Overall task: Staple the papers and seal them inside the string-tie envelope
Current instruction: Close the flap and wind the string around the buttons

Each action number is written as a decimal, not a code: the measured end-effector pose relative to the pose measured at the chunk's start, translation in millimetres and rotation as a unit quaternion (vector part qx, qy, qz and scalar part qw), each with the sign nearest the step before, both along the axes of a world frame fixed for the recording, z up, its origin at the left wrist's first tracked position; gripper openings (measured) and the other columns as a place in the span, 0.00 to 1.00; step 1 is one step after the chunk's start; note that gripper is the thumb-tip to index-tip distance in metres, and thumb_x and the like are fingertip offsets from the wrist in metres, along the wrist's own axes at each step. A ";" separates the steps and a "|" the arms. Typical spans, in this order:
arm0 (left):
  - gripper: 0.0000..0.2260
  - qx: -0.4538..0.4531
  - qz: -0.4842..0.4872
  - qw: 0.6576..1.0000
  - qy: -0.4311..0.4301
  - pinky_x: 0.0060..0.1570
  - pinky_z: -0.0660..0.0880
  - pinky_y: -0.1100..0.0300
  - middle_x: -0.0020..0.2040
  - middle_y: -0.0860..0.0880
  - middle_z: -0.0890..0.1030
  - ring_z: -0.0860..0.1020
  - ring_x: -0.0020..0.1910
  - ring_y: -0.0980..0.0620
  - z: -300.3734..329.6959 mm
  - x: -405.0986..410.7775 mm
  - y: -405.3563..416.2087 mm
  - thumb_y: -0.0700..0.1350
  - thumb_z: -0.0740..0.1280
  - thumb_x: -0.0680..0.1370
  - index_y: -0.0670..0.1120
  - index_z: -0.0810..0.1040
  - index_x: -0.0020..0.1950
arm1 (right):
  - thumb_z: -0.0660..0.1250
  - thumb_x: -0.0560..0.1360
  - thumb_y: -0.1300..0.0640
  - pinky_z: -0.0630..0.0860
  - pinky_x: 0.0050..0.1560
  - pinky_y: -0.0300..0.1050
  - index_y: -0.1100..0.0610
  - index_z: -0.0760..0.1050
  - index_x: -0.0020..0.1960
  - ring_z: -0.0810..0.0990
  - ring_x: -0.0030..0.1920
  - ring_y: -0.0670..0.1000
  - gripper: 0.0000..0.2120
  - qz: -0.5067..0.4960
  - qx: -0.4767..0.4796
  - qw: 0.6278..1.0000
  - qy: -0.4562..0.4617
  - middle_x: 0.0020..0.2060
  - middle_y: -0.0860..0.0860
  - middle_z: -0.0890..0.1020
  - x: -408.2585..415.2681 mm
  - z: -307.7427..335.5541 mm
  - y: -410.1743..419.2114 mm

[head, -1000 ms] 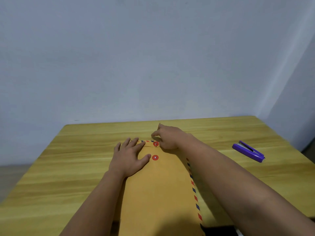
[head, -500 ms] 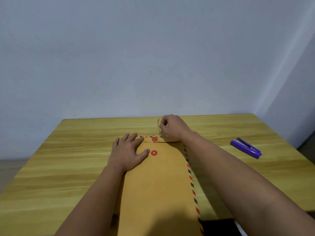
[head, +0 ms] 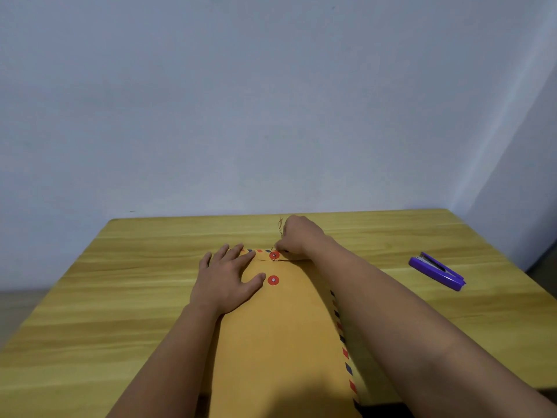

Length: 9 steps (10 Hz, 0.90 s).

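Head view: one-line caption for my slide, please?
Left hand flat on the envelope while right hand pinches the string by the upper red button; stapler aside.

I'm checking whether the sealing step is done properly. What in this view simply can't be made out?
- Papers: none visible in the head view; the closed envelope would hide any inside.
- String: thin, its course round the upper red disc too fine to follow.
- Right hand fingertips: curled under, pinch point hidden by the hand itself.
- Envelope's near end: cut off by the bottom edge; its left border lies under the left hand and forearm.
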State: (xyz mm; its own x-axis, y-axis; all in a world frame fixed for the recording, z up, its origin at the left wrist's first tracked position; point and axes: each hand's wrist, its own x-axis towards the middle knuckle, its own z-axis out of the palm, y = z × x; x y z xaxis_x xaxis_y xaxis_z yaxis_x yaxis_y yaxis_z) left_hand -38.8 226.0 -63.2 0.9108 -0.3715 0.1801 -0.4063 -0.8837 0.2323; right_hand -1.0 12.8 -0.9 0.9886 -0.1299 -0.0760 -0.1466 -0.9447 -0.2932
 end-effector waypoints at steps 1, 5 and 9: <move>0.36 0.000 0.000 1.000 0.002 0.77 0.49 0.42 0.80 0.57 0.62 0.54 0.81 0.51 -0.1 0.6 -0.1 0.75 0.50 0.72 0.62 0.66 0.77 | 0.76 0.72 0.52 0.70 0.34 0.44 0.54 0.71 0.39 0.80 0.43 0.56 0.14 -0.005 -0.003 1.000 0.003 0.37 0.51 0.77 6.5 -1.9 11.6; 0.37 0.006 0.000 1.000 0.011 0.78 0.49 0.42 0.80 0.56 0.61 0.54 0.81 0.51 0.4 -0.6 -1.8 0.75 0.49 0.72 0.62 0.65 0.77 | 0.74 0.74 0.55 0.66 0.29 0.43 0.56 0.69 0.37 0.75 0.35 0.54 0.16 -0.096 -0.015 0.993 -0.061 0.33 0.51 0.75 -7.3 10.9 -38.6; 0.37 0.003 0.001 1.000 0.011 0.78 0.49 0.43 0.80 0.56 0.61 0.54 0.81 0.51 1.2 -1.1 -1.1 0.75 0.49 0.71 0.62 0.65 0.77 | 0.66 0.77 0.64 0.85 0.47 0.46 0.61 0.74 0.43 0.81 0.31 0.48 0.04 -0.178 0.677 0.705 -0.118 0.35 0.55 0.81 -18.8 38.2 -45.2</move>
State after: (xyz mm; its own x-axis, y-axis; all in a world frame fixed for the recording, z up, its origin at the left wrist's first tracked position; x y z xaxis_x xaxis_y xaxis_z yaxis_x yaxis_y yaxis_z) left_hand -40.0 224.9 -62.0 0.9151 -0.3714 0.1570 -0.3999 -0.8858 0.2356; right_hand -19.7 -32.4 37.3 0.9176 -0.3390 -0.2075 -0.1004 0.3074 -0.9463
